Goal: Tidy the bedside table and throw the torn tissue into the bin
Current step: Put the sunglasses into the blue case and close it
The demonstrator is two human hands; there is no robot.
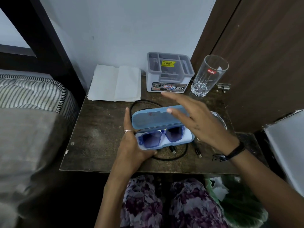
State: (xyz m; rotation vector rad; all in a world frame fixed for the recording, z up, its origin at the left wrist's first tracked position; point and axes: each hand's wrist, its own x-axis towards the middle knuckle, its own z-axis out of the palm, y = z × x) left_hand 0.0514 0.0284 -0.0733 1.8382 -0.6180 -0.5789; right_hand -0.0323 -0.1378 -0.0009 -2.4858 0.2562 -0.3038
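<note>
Head view, nearest: a bin (236,204) lined with green plastic stands on the floor below the desk's front edge, with crumpled white tissue (219,189) already in it — so the throwing-away looks done, though whether this is the torn piece I cannot tell.
Left hand (131,145): its grip is on the lower half of the open blue glasses case (162,127), thumb curled under the near edge, fingers straight along the left end.
Case contents: blue sunglasses (162,136) lie inside, lenses up; the lid stands up behind them.
Right hand (199,122): released, fingers straight and spread, hovering over the lid and holding nothing.
Step in hand: closing the case, by my reading.
Cable (179,154): a black lead loops under and round the case, its plugs loose on the desk (98,137) — not yet tidied.
Far row: folded white tissues (115,83) lie flat at the back left, a grey-topped organiser box (170,72) in the middle, an empty glass (209,74) to its right.
Left to do: shut the case, coil the cable, likely stow the small things.
</note>
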